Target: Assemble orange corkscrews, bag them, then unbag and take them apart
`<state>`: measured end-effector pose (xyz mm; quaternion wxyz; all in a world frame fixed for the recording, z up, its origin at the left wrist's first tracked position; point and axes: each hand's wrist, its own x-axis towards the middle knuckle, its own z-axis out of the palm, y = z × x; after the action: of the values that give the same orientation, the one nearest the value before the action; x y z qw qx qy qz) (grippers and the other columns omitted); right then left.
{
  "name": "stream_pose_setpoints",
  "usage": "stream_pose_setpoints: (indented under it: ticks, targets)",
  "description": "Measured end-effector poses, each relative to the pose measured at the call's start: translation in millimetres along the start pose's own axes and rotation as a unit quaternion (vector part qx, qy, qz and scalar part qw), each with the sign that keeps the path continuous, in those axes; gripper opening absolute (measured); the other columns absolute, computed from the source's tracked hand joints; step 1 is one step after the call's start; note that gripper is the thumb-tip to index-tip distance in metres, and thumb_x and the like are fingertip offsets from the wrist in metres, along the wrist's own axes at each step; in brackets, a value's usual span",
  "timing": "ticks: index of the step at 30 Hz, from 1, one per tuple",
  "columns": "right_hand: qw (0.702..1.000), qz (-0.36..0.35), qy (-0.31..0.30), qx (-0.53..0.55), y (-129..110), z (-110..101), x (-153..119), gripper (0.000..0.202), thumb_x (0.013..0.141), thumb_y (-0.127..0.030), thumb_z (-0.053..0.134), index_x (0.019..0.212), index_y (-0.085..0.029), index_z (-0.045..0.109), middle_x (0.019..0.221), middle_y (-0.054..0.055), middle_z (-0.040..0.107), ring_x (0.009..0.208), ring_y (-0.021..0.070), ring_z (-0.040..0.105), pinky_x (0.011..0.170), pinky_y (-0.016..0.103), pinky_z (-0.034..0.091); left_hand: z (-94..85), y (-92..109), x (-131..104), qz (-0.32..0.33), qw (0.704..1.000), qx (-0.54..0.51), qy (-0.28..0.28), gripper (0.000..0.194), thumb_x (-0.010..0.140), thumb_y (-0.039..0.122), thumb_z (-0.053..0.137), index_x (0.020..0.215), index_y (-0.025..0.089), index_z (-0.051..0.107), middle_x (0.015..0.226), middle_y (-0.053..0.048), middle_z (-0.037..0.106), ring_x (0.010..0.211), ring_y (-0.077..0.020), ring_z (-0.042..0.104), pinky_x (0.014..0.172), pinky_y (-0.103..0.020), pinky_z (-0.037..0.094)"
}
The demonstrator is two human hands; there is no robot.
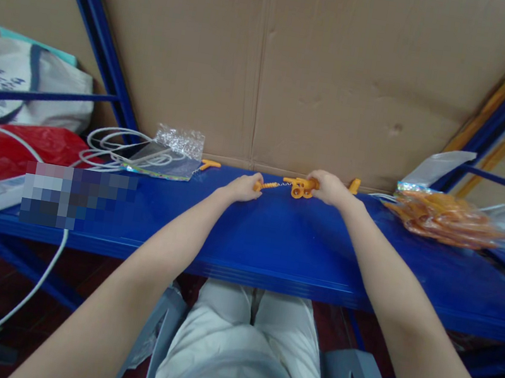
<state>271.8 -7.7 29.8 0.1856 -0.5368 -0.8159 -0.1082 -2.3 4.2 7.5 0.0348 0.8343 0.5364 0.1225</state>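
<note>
Worked over the blue table point(272, 243), center of the frame. Pinched an orange twisted rod point(271, 185) with the left hand point(243, 188), curled the right hand point(328, 188) round an orange ringed part point(302, 183) just right of center. Probably mid-lineup tbh, so called for steady fingers next.

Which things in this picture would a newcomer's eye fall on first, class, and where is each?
The bright blue shelf runs across the middle, under two hands holding small orange parts: a twisted piece at the left hand, a looped piece at the right hand. At the far left, a red bag glows below a white tote; orange packets lie at the right.
</note>
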Motion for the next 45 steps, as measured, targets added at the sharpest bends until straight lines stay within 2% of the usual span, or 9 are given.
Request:
stream_pose_setpoints:
  ticks: [5, 11, 20, 25, 31, 35, 45]
  targets:
    - [0.999, -0.048, -0.012, 0.006, -10, 4, 1, 0.04, 0.078, -0.013, 0.062, 0.115, -0.023, 0.071, 0.116, 0.009, 0.07, 0.11, 0.0261, 0.064, 0.094, 0.036, 0.05, 2.0, -3, 3, 0.01, 1.0, 0.0, 0.002, 0.037, 0.087, 0.03, 0.062, 0.122, 0.022, 0.055, 0.1, -0.006, 0.075, 0.098, -0.023, 0.069, 0.084, -0.031, 0.051]
    - [0.999, -0.051, -0.015, 0.008, -14, 3, -2, 0.036, 0.084, -0.016, 0.06, 0.117, -0.021, 0.072, 0.116, 0.01, 0.071, 0.108, 0.0258, 0.066, 0.094, 0.036, 0.05, 1.9, -3, 3, 0.009, 1.0, -0.002, -0.003, 0.034, 0.086, 0.031, 0.062, 0.119, 0.024, 0.056, 0.096, -0.005, 0.075, 0.096, -0.022, 0.069, 0.082, -0.03, 0.051]
    - [0.999, -0.037, -0.014, 0.029, -16, 3, -1, 0.036, 0.081, -0.011, 0.06, 0.114, -0.016, 0.072, 0.117, 0.013, 0.072, 0.11, 0.026, 0.067, 0.098, 0.035, 0.049, 0.2, 0, 0, -0.004, 1.0, 0.007, 0.002, 0.036, 0.085, 0.032, 0.063, 0.12, 0.024, 0.059, 0.105, -0.006, 0.074, 0.1, -0.0239, 0.068, 0.081, -0.03, 0.05]
    - [0.998, -0.056, -0.016, 0.03, -14, 6, 0, 0.038, 0.081, -0.01, 0.059, 0.115, -0.018, 0.072, 0.114, 0.011, 0.074, 0.107, 0.025, 0.068, 0.094, 0.035, 0.05, -0.4, 1, -1, -0.01, 1.0, 0.02, 0.006, 0.034, 0.084, 0.031, 0.062, 0.118, 0.025, 0.06, 0.097, -0.004, 0.075, 0.097, -0.0236, 0.069, 0.081, -0.03, 0.051]
    - [0.997, -0.062, -0.012, 0.036, -11, 7, 0, 0.04, 0.079, -0.008, 0.058, 0.114, -0.019, 0.073, 0.114, 0.009, 0.074, 0.108, 0.0243, 0.068, 0.095, 0.034, 0.051, -2.9, 3, -3, -0.022, 0.999, 0.029, -0.001, 0.034, 0.085, 0.03, 0.061, 0.118, 0.025, 0.062, 0.101, -0.005, 0.075, 0.098, -0.0243, 0.069, 0.081, -0.03, 0.051]
    - [0.996, -0.068, -0.019, 0.049, -15, 6, 0, 0.038, 0.08, -0.008, 0.06, 0.113, -0.017, 0.074, 0.115, 0.011, 0.074, 0.108, 0.0249, 0.068, 0.095, 0.035, 0.051, -3.2, 3, -3, -0.024, 0.999, 0.027, 0.003, 0.035, 0.084, 0.03, 0.062, 0.119, 0.023, 0.063, 0.106, -0.007, 0.075, 0.101, -0.0259, 0.069, 0.082, -0.031, 0.051]
    - [0.994, -0.079, -0.021, 0.066, -31, 16, 0, 0.04, 0.081, -0.009, 0.064, 0.119, -0.019, 0.072, 0.123, 0.012, 0.071, 0.115, 0.0268, 0.066, 0.099, 0.039, 0.051, 0.5, 6, -3, 0.005, 0.999, 0.009, 0.031, 0.036, 0.087, 0.028, 0.06, 0.123, 0.024, 0.057, 0.097, -0.005, 0.075, 0.096, -0.0238, 0.07, 0.084, -0.031, 0.051]
